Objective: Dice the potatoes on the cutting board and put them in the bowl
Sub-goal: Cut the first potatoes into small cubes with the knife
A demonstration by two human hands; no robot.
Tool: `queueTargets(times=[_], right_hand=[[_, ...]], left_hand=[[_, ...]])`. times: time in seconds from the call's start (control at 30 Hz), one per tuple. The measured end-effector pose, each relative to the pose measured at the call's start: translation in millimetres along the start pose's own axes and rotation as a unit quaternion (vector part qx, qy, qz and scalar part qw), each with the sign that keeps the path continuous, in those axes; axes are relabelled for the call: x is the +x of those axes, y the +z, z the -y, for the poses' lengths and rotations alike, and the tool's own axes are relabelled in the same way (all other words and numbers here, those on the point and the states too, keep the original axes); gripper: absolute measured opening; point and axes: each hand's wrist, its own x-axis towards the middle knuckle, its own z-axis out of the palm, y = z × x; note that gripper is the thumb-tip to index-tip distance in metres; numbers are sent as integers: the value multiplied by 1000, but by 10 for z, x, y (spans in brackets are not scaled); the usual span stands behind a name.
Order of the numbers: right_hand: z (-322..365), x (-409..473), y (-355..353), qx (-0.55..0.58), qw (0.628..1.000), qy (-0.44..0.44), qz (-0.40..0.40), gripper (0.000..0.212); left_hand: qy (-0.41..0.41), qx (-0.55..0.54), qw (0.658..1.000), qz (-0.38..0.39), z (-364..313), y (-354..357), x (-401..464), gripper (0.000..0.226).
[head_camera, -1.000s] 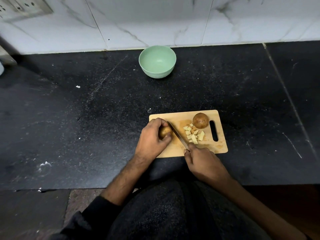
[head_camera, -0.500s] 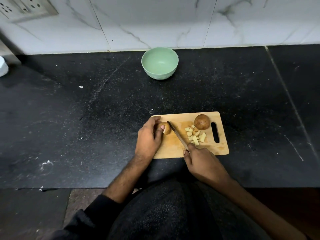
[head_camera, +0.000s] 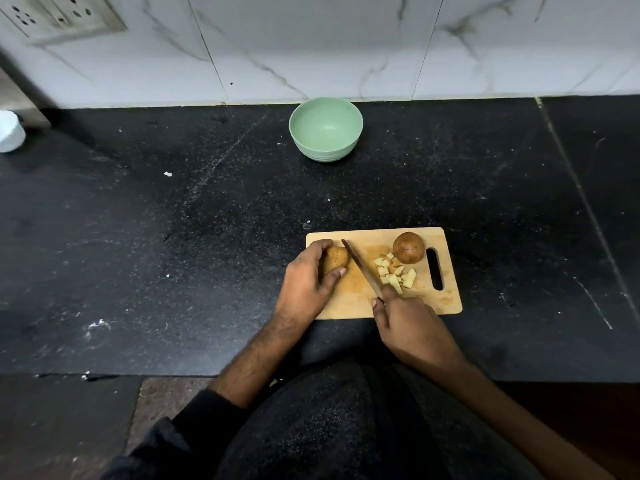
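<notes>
Holding a brown potato piece (head_camera: 335, 260) near the left edge of the cutting board (head_camera: 446, 299), the left hand (head_camera: 306, 284) curls round it to keep it steady, I think. The right hand (head_camera: 410, 329) grips the knife (head_camera: 360, 268), blade just beside it. Pale dice (head_camera: 394, 273) lie mid-board; another potato (head_camera: 408, 247) waits at the far right corner. The green bowl (head_camera: 325, 133) is well apart, with nothing visible inside.

A black speckled stone counter (head_camera: 173, 237) is backed by white marble wall tiles (head_camera: 311, 46); a socket plate (head_camera: 59, 15) is mounted upper left.
</notes>
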Motion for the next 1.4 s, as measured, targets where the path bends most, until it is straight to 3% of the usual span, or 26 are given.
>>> queueTargets(times=[0.13,0.57,0.77,1.4], right_hand=[[58,-3,-56,-2,999,-30,-31,27],[221,9,-99,-30,999,-32,7,25],[227,26,-123,-28,999,-20,39,26],[233,52,-111,-31,998,-18,47,23]], left_hand=[[-5,-1,1000,-2,-7,6,-10,46],[-34,55,998,7,-112,52,3,46],[-63,-1,998,-12,-117,51,2,49],[-11,74,997,-8,-138,66,21,52]])
